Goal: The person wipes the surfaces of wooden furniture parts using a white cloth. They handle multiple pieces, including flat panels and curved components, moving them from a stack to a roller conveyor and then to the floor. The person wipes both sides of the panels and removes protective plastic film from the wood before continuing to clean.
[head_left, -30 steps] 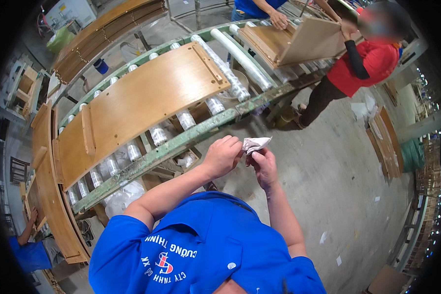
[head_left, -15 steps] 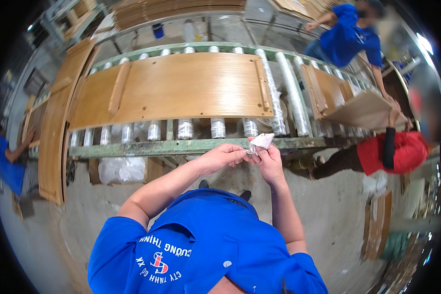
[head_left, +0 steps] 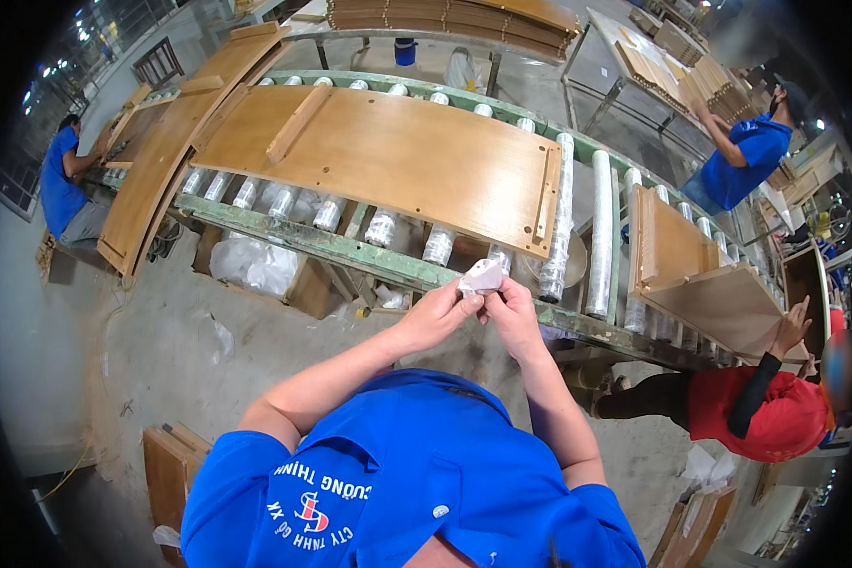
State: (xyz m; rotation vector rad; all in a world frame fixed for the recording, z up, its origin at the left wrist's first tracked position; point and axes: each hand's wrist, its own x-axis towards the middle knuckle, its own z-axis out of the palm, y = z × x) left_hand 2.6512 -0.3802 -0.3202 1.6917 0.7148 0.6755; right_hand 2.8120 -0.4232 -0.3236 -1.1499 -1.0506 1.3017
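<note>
My left hand [head_left: 438,315] and my right hand [head_left: 513,317] meet in front of my chest, close to the near rail of the roller conveyor. Between them is a small crumpled white packet [head_left: 483,275], of paper or plastic, bunched up above the fingers. Both hands are closed, thumbs and fingertips pinched together at its lower end. What is inside it is hidden. Just beyond my hands a varnished wooden panel [head_left: 388,142] lies flat on the rollers, with a wooden strip [head_left: 298,118] across it and another cleat [head_left: 547,196] at its right end.
The green conveyor rail [head_left: 350,248] runs before me. Another long panel [head_left: 175,142] lies crosswise at left. At right a person in red [head_left: 767,402] handles a board [head_left: 719,308]. People in blue [head_left: 748,161] stand beyond the rollers and at far left [head_left: 62,185]. A plastic-filled box [head_left: 256,265] sits underneath.
The view has turned, so the conveyor now slants down to the right. The white packet, mostly over my right hand before, now sits between both hands, which have drawn closer together.
</note>
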